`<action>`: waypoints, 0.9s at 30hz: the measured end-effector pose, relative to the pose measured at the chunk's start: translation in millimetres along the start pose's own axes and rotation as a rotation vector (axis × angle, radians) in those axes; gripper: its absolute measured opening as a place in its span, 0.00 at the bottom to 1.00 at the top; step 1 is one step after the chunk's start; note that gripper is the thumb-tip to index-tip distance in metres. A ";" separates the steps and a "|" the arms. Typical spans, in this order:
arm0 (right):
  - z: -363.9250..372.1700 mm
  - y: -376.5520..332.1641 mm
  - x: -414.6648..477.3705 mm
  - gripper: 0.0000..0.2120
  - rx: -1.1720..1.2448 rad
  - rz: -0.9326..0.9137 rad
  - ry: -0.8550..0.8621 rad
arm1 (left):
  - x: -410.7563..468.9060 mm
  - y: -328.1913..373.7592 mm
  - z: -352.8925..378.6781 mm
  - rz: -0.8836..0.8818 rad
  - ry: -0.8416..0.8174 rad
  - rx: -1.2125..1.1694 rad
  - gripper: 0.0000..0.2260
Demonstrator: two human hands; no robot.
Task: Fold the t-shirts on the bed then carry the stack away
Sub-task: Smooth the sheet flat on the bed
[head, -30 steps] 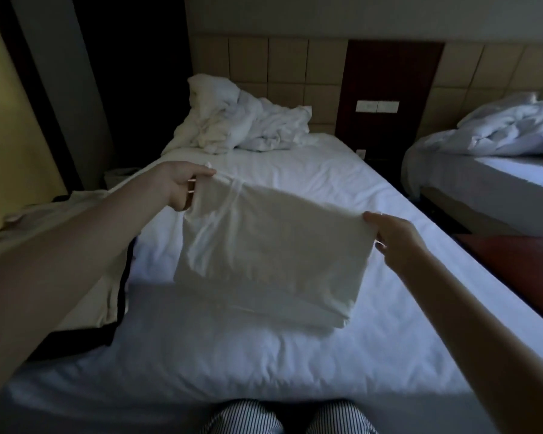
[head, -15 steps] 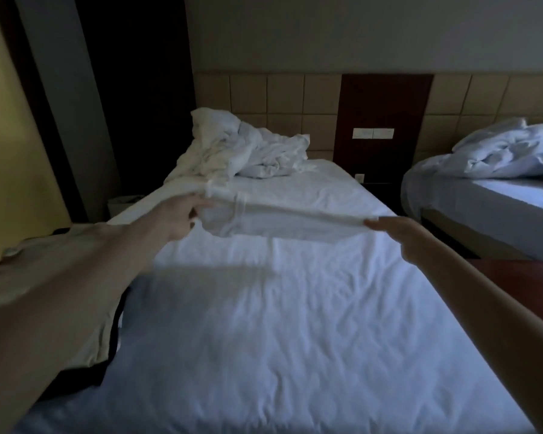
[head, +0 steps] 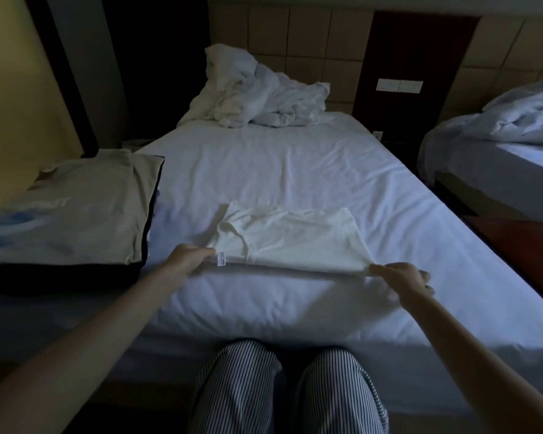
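Note:
A white t-shirt [head: 292, 239], partly folded, lies flat on the white bed [head: 295, 170] near its front edge. My left hand [head: 190, 258] pinches the shirt's near left corner beside a small label. My right hand [head: 402, 275] pinches its near right corner. At the left edge of the bed sits a stack of folded t-shirts [head: 76, 211], a beige one on top of a dark one.
A heap of crumpled white cloth [head: 257, 92] lies at the head of the bed. A second bed [head: 499, 145] with a rumpled duvet stands to the right across a narrow gap. My striped trouser legs [head: 282, 389] are against the bed's foot.
The shirt was held up in the air, swung outward over the bed, and now lies flat on the sheet. Both hands have come down toward the front edge, still holding its corners.

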State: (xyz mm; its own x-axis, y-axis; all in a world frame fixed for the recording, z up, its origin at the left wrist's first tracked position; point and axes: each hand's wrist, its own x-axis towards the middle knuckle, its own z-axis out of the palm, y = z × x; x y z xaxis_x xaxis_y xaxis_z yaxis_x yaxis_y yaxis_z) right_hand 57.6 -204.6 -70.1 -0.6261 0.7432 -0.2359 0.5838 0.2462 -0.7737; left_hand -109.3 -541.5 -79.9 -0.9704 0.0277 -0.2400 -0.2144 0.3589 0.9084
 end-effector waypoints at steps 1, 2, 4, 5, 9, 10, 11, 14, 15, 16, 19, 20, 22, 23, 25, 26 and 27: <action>-0.9 5.5 -3.0 0.09 0.009 0.004 -0.014 | 0.6 -5.9 -5.3 -0.021 -0.002 0.016 0.11; -0.9 10.5 -6.7 0.10 0.019 -0.012 -0.032 | 1.4 -13.7 -8.3 -0.036 -0.006 0.067 0.13; 1.6 21.1 -12.1 0.08 -0.044 -0.053 -0.056 | -1.8 -25.6 -10.2 -0.025 -0.010 0.282 0.12; 3.5 22.5 -12.2 0.08 -0.114 -0.080 -0.064 | -3.1 -26.5 -9.1 -0.006 -0.008 0.390 0.14; 13.2 3.7 -2.8 0.15 -0.455 -0.228 0.067 | -6.3 -1.3 0.1 0.069 0.044 0.698 0.10; 15.7 -5.4 -1.3 0.18 -0.433 -0.306 0.115 | -7.8 7.6 6.0 0.153 0.094 0.755 0.10; 18.4 -13.5 1.0 0.19 -0.400 -0.426 0.146 | -9.2 15.1 14.5 0.279 0.147 0.784 0.12; 30.4 -34.8 7.3 0.26 -0.598 -0.877 0.000 | -11.3 29.6 50.0 0.846 0.135 0.717 0.18; 35.9 -40.6 13.1 0.27 -0.693 -0.974 -0.076 | -7.8 34.0 63.6 0.975 0.052 0.712 0.21; 40.9 -47.1 21.8 0.26 -0.775 -1.014 -0.129 | -3.6 41.5 76.6 1.017 -0.058 0.739 0.23; 58.0 -73.1 52.7 0.21 -0.858 -0.979 -0.186 | 18.8 68.8 111.5 0.937 -0.227 0.965 0.19; 64.4 -80.4 62.6 0.21 -0.869 -0.933 -0.207 | 30.7 71.9 122.1 0.871 -0.241 1.055 0.19; 79.2 -81.3 82.0 0.21 -0.910 -0.813 -0.252 | 58.3 63.5 136.4 0.687 -0.299 1.148 0.21; 87.1 -74.9 90.9 0.21 -0.920 -0.774 -0.248 | 70.0 55.5 140.6 0.615 -0.318 1.149 0.22; 99.3 -58.5 103.7 0.21 -0.880 -0.751 -0.195 | 88.6 43.5 146.5 0.576 -0.321 1.101 0.23; 102.0 -55.8 108.8 0.21 -0.851 -0.756 -0.171 | 94.4 44.4 147.4 0.576 -0.323 1.084 0.23; 102.5 -54.5 112.8 0.20 -0.843 -0.756 -0.173 | 100.0 46.6 148.2 0.562 -0.333 1.075 0.23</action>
State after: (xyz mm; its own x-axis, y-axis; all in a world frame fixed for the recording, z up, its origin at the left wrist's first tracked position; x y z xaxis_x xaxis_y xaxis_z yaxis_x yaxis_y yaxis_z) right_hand -97.9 -198.0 -114.8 -0.9890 0.1479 -0.0064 0.1475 0.9808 -0.1276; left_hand -199.9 -383.7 -112.3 -0.7891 0.6007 -0.1283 0.5696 0.7938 0.2131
